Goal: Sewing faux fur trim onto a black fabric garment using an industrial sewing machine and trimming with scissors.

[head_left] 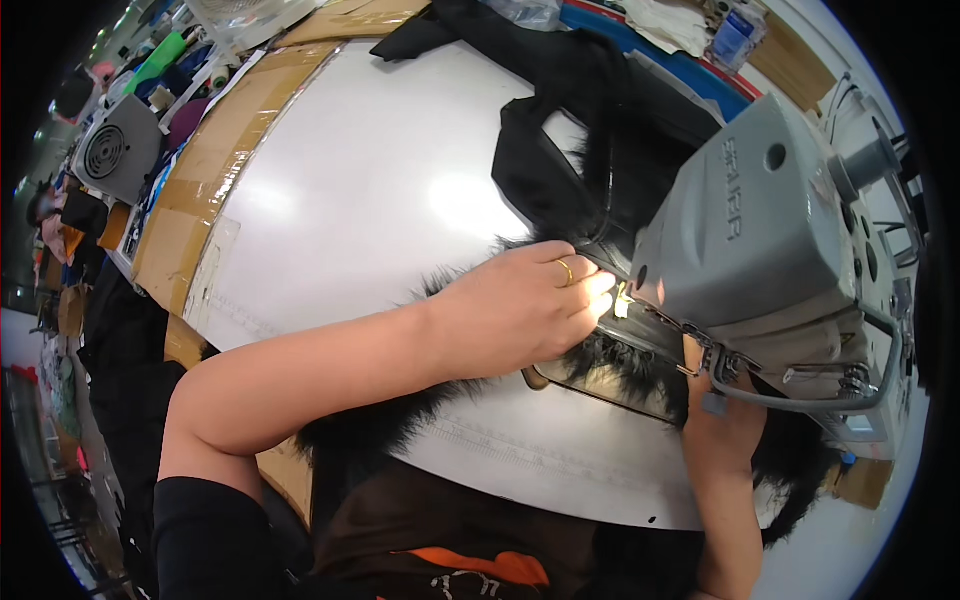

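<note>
My left hand (520,305), with a gold ring on one finger, has its fingers curled together on the black fabric (605,245) beside the lit needle area of a grey sewing machine (745,215). The fingertips press at the fabric's edge, close to the presser foot. Black fur trim (615,365) runs under that hand and forearm, then along the machine bed. On the machine's near right side is my right hand (725,410). The machine head and a metal guard hide its fingers, so what they hold does not show.
The white table (370,150) has a ruler scale along its near edge. Taped cardboard (215,180) borders it at left, beside a grey fan-like box (115,145). More black garment cloth (560,60) lies at the back. A clear bottle (738,38) stands far right.
</note>
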A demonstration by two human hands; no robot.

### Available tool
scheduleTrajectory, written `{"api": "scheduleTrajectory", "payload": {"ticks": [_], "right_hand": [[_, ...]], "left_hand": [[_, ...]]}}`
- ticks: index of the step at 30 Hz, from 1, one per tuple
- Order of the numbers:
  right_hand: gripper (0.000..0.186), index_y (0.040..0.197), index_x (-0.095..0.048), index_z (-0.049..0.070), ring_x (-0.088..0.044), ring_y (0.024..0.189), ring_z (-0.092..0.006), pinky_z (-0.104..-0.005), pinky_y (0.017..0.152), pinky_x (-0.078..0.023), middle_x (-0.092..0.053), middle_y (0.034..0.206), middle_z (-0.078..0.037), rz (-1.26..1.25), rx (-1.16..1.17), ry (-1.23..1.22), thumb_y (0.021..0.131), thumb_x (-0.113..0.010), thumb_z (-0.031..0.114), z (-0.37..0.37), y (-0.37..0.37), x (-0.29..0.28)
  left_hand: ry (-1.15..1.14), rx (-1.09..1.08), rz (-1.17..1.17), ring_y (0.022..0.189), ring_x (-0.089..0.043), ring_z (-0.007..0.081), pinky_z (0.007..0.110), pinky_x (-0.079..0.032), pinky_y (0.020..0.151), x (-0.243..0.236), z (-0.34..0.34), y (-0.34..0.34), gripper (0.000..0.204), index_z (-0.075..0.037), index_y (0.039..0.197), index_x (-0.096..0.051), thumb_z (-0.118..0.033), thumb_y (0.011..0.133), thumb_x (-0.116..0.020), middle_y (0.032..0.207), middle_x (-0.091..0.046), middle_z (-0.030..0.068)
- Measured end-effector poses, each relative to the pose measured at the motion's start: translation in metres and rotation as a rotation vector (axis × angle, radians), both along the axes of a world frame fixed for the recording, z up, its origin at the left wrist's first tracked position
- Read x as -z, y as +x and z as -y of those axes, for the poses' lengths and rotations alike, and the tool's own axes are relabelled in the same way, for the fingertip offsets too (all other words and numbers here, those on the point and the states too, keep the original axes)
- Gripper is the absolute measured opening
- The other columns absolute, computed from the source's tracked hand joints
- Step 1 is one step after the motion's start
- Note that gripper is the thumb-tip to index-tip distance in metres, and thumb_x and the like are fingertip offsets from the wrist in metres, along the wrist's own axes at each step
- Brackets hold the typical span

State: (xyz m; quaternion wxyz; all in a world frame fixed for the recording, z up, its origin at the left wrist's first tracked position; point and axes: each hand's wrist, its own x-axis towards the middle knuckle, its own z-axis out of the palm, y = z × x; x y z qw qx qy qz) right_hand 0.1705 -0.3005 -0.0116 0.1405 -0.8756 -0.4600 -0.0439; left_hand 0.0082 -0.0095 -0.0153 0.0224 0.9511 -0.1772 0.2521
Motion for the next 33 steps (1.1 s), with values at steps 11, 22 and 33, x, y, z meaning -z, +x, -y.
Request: {"api": "scheduleTrajectory", "payload": {"ticks": [11, 22, 33], "right_hand": [[0.062, 0.148, -0.064, 0.014, -0.064, 0.127, -0.0349, -0.0431, 0.108, -0.052, -0.068, 0.139, -0.010, 0.283, -0.205, -0.332, 0.089, -0.060, -0.005, -0.013, -0.017, -0.026], [0.034, 0.126, -0.078, 0.005, -0.069, 0.095, -0.0133, -0.0290, 0.091, -0.053, -0.078, 0.108, -0.008, -0.386, 0.030, 0.295, 0.092, -0.080, 0.005, -0.065, -0.074, -0.053], [0.020, 0.108, -0.080, -0.002, -0.070, 0.088, -0.0105, -0.0260, 0.081, -0.053, -0.079, 0.097, -0.007, -0.545, 0.290, 0.661, 0.097, -0.080, 0.015, -0.094, -0.084, -0.012]], "left_hand": [[-0.138, 0.043, -0.092, 0.127, -0.062, 0.0282, 0.042, -0.052, 0.106, 0.000, 0.005, -0.016, 0.033, 0.000, 0.122, -0.065, -0.011, 0.092, -0.060, 0.134, -0.066, 0.0125], [-0.465, 0.197, 0.054, 0.106, -0.067, 0.0298, 0.042, -0.054, 0.096, 0.003, 0.002, -0.010, 0.029, -0.004, 0.108, -0.067, -0.016, 0.084, -0.080, 0.109, -0.067, 0.0092], [-0.499, 0.235, 0.098, 0.100, -0.069, 0.0300, 0.041, -0.059, 0.091, 0.003, 0.003, -0.005, 0.024, -0.001, 0.105, -0.071, -0.005, 0.083, -0.078, 0.106, -0.069, 0.0097]]}}
